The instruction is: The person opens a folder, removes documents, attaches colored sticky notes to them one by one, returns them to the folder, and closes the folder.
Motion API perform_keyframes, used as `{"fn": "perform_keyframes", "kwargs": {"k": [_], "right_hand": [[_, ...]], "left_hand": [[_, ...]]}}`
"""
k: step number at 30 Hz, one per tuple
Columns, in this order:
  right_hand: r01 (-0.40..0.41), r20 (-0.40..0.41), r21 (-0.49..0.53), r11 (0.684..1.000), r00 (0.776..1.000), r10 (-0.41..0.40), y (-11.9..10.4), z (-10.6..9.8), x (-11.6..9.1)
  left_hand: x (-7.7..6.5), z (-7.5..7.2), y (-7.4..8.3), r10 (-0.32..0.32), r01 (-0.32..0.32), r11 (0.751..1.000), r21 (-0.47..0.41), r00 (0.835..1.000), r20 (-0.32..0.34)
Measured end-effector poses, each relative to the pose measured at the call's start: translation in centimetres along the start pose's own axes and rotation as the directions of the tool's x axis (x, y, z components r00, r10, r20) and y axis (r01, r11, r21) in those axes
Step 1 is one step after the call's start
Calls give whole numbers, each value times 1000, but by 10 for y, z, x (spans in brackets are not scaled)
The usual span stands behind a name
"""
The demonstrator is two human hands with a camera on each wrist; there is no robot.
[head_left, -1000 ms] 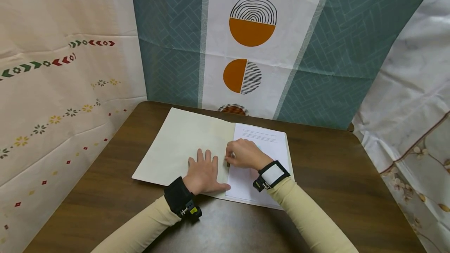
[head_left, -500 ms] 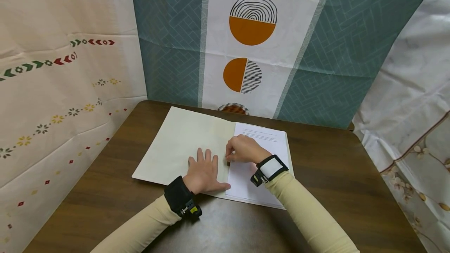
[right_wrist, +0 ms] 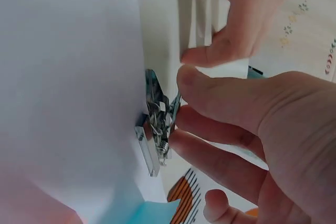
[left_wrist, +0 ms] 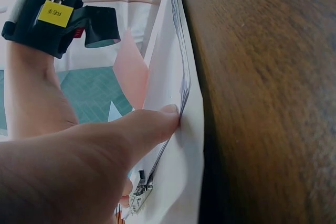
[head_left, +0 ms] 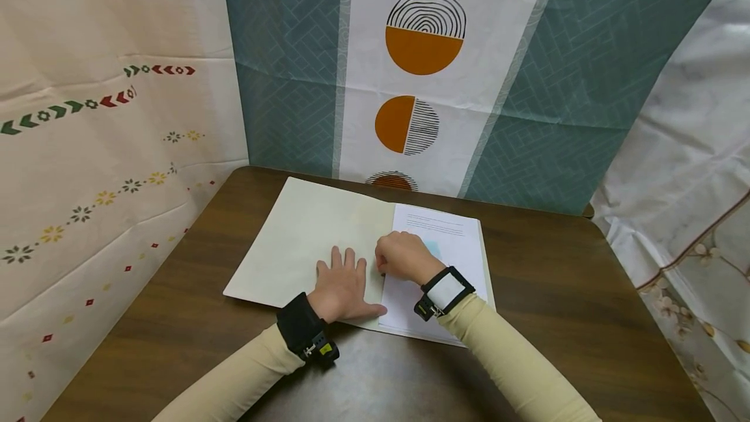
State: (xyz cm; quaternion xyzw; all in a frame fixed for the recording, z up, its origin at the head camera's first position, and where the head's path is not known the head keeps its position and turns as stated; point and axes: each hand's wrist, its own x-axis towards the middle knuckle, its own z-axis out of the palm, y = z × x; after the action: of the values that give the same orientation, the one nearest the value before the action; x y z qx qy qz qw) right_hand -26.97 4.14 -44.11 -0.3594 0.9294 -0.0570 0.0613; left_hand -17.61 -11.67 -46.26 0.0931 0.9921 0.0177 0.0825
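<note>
An off-white file folder [head_left: 316, 226] lies spread on the table, with a stack of printed paper [head_left: 410, 318] on its right side. Along the fold, at the stack's left edge, sits a metal spring clip [right_wrist: 158, 114], which also shows in the left wrist view. My right hand [head_left: 407, 258] pinches the clip's lever between thumb and fingers. The left hand [head_left: 342, 288] lies with fingers spread on the folder's left cover, and its thumb [left_wrist: 163, 119] presses at the edge of the stack.
Pink [left_wrist: 131, 69] and light blue [head_left: 432, 248] paper pieces stick up from the sheets. The brown wooden table [head_left: 545, 292] extends around the folder. Patterned cloths [head_left: 293, 70] hang behind and at both sides.
The right hand has dipped slightly toward the near side, its fingers tucked further under, and more of the blue piece shows. The left hand has stayed put on the folder.
</note>
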Motion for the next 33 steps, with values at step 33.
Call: {"fn": "perform_keyframes", "kwargs": {"k": [33], "right_hand": [[52, -145, 18, 998, 988, -49, 8, 11, -3]], "left_hand": [[0, -4, 3, -11, 11, 1000, 0, 999, 34]]}}
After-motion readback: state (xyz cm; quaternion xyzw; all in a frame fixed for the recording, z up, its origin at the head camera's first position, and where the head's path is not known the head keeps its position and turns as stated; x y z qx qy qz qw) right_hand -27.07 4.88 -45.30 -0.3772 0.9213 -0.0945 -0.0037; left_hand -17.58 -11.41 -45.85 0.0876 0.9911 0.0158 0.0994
